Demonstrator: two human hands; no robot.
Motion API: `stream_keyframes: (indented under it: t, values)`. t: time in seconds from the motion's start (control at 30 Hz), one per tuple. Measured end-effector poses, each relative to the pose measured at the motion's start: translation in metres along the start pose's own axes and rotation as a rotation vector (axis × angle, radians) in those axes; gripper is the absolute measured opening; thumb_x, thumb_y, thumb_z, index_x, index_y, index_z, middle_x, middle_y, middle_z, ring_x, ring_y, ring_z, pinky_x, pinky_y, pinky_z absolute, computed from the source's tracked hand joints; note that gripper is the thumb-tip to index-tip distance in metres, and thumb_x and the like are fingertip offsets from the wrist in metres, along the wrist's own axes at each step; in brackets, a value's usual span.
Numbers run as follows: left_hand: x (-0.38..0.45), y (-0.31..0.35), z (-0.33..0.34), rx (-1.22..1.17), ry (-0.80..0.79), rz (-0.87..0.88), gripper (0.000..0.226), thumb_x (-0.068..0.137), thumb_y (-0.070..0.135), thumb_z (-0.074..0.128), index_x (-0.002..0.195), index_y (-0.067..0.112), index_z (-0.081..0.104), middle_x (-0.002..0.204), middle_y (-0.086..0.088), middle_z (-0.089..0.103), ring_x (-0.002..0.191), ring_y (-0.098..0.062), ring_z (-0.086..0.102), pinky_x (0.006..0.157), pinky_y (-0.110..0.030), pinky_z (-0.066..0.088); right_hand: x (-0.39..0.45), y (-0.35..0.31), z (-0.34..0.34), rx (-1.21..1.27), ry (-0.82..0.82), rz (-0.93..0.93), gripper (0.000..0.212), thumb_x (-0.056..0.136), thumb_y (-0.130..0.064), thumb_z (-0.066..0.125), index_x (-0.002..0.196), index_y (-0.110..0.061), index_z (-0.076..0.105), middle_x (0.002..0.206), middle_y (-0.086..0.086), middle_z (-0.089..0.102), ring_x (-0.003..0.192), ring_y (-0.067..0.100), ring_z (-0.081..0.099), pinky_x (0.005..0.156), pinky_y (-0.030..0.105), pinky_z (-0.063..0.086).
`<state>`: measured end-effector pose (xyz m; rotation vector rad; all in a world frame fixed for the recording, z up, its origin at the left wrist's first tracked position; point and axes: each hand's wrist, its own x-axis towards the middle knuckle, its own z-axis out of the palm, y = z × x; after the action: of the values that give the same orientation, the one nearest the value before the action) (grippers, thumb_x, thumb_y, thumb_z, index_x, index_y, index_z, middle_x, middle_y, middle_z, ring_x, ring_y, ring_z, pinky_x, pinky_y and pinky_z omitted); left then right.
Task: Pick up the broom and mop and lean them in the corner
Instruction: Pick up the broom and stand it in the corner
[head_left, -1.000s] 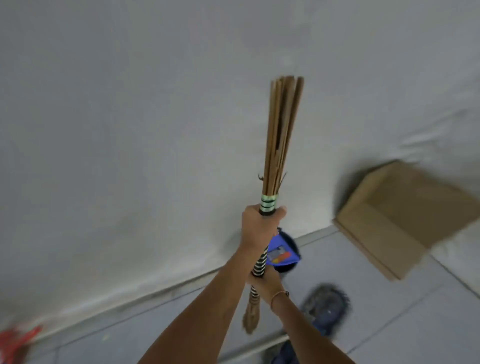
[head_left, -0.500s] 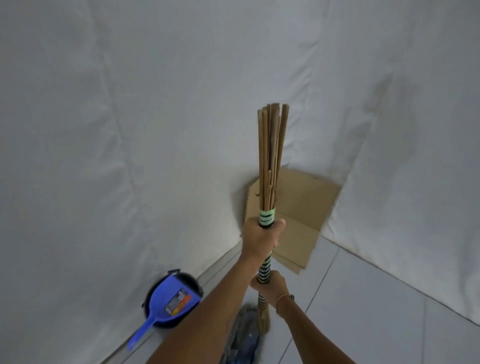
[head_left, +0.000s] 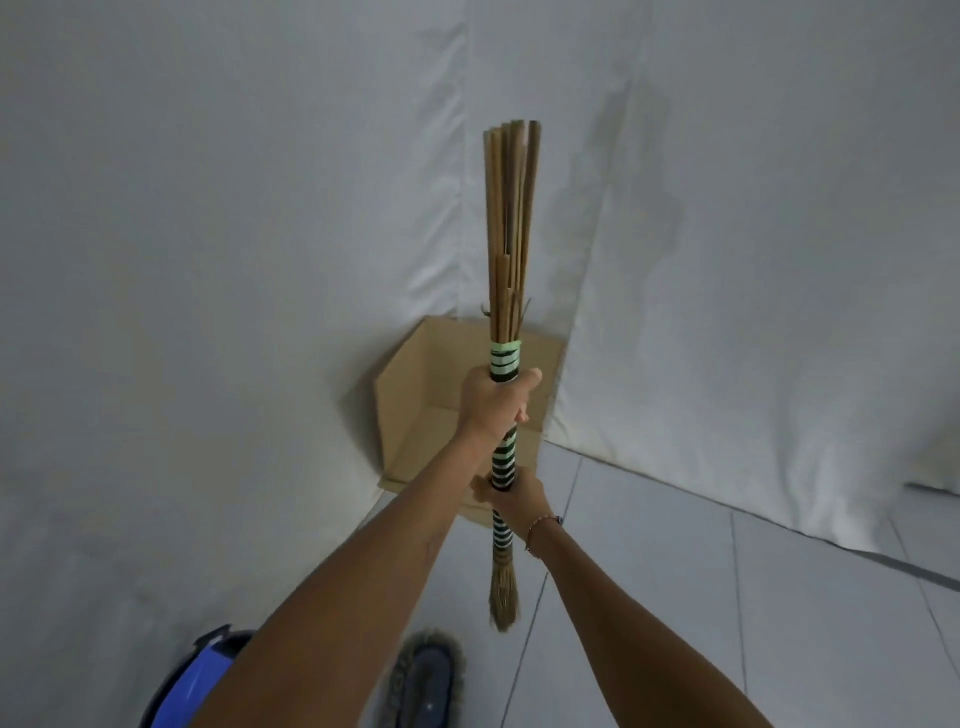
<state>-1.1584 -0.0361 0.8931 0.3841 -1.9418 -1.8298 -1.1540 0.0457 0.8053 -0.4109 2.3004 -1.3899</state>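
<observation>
I hold a stick broom (head_left: 510, 223) upright in front of me, its bundle of brown sticks pointing up and its thin brush tip hanging down near the floor. The handle is wound with green, black and white bands. My left hand (head_left: 496, 400) grips the handle just below the green binding. My right hand (head_left: 514, 496) grips it lower down. A mop head (head_left: 423, 680), blue with a grey fringe, lies on the floor tiles below my arms. The room corner (head_left: 563, 291) is straight ahead, behind the broom.
A flattened cardboard box (head_left: 431, 410) leans in the corner on the floor. A blue dustpan (head_left: 195, 686) lies at the lower left by the wall. Both walls are covered in white cloth (head_left: 208, 260). Grey floor tiles (head_left: 675, 571) spread to the right.
My view has swung right, so the corner and cardboard box now sit centred and nearer. The dustpan has slid to the lower left. Both hands keep their grip on the broom.
</observation>
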Motion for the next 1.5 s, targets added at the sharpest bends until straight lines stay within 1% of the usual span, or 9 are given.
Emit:
stream_keyframes:
  t: [0.1, 0.17, 0.43, 0.7, 0.83, 1.13, 1.23, 1.33, 1.5]
  values:
    - [0.035, 0.002, 0.022, -0.006, -0.040, -0.004, 0.038, 0.075, 0.023, 0.066, 0.042, 0.016, 0.049, 0.036, 0.003, 0.050, 0.038, -0.016, 0.048, 0.061, -0.036, 0.051, 0.029, -0.002, -0.027, -0.002, -0.016, -0.019, 0.024, 0.087, -0.021, 0.063, 0.069, -0.005, 0.059, 0.068, 0.007, 0.062, 0.056, 0.009, 0.053, 0.050, 0.005, 0.042]
    - [0.062, 0.000, 0.038, 0.001, -0.044, -0.001, 0.037, 0.074, 0.024, 0.066, 0.042, 0.015, 0.049, 0.037, 0.002, 0.050, 0.038, -0.016, 0.048, 0.062, -0.037, 0.052, 0.056, 0.002, -0.041, 0.017, -0.018, -0.029, 0.024, 0.087, -0.022, 0.063, 0.069, -0.006, 0.059, 0.060, -0.001, 0.058, 0.054, 0.004, 0.051, 0.047, 0.001, 0.042]
    - [0.198, -0.021, 0.102, 0.026, -0.019, -0.028, 0.039, 0.078, 0.023, 0.067, 0.044, 0.012, 0.051, 0.043, -0.004, 0.052, 0.042, -0.018, 0.051, 0.069, -0.037, 0.054, 0.202, 0.023, -0.102, -0.042, -0.083, -0.080, 0.038, 0.086, -0.032, 0.063, 0.051, -0.021, 0.054, 0.056, -0.004, 0.059, 0.055, 0.012, 0.054, 0.062, 0.021, 0.047]
    - [0.324, -0.019, 0.142, 0.040, 0.122, -0.027, 0.038, 0.081, 0.021, 0.065, 0.046, 0.012, 0.051, 0.047, -0.007, 0.052, 0.045, -0.017, 0.050, 0.073, -0.039, 0.055, 0.359, 0.012, -0.155, -0.097, -0.181, -0.149, 0.039, 0.081, -0.040, 0.067, 0.061, -0.009, 0.052, 0.060, 0.005, 0.054, 0.054, 0.013, 0.047, 0.056, 0.024, 0.039]
    - [0.364, -0.031, 0.145, 0.085, 0.201, -0.048, 0.037, 0.082, 0.021, 0.064, 0.048, 0.013, 0.052, 0.046, -0.004, 0.054, 0.048, -0.018, 0.052, 0.070, -0.036, 0.054, 0.413, 0.009, -0.155, -0.150, -0.251, -0.183, 0.046, 0.079, -0.039, 0.069, 0.053, -0.020, 0.036, 0.052, -0.004, 0.040, 0.050, 0.009, 0.037, 0.056, 0.026, 0.034]
    - [0.455, -0.076, 0.138, 0.143, 0.254, -0.105, 0.037, 0.084, 0.026, 0.064, 0.051, 0.011, 0.054, 0.051, -0.005, 0.057, 0.051, -0.014, 0.054, 0.062, -0.025, 0.048, 0.515, 0.009, -0.145, -0.212, -0.413, -0.157, 0.044, 0.080, -0.038, 0.069, 0.054, -0.024, 0.037, 0.054, -0.006, 0.039, 0.051, 0.006, 0.037, 0.052, 0.022, 0.032]
    - [0.503, -0.098, 0.129, 0.148, 0.277, -0.138, 0.038, 0.083, 0.028, 0.064, 0.051, 0.010, 0.055, 0.053, -0.007, 0.058, 0.052, -0.015, 0.054, 0.064, -0.026, 0.049, 0.570, 0.009, -0.132, -0.244, -0.415, -0.126, 0.042, 0.074, -0.043, 0.073, 0.055, -0.027, 0.041, 0.055, -0.008, 0.042, 0.054, 0.007, 0.041, 0.059, 0.024, 0.038]
    - [0.548, -0.117, 0.116, 0.147, 0.290, -0.166, 0.039, 0.084, 0.031, 0.063, 0.052, 0.010, 0.056, 0.053, -0.006, 0.059, 0.054, -0.016, 0.055, 0.064, -0.027, 0.048, 0.614, -0.002, -0.122, -0.328, -0.415, -0.138, 0.045, 0.075, -0.044, 0.072, 0.052, -0.029, 0.036, 0.054, -0.010, 0.038, 0.054, 0.008, 0.038, 0.054, 0.024, 0.031]
    - [0.605, -0.141, 0.101, 0.131, 0.270, -0.216, 0.039, 0.083, 0.035, 0.064, 0.057, 0.007, 0.057, 0.057, -0.008, 0.059, 0.059, -0.020, 0.055, 0.067, -0.031, 0.048, 0.674, -0.008, -0.107, -0.395, -0.440, -0.093, 0.048, 0.072, -0.047, 0.073, 0.054, -0.027, 0.034, 0.054, -0.007, 0.037, 0.051, 0.007, 0.035, 0.057, 0.027, 0.034]
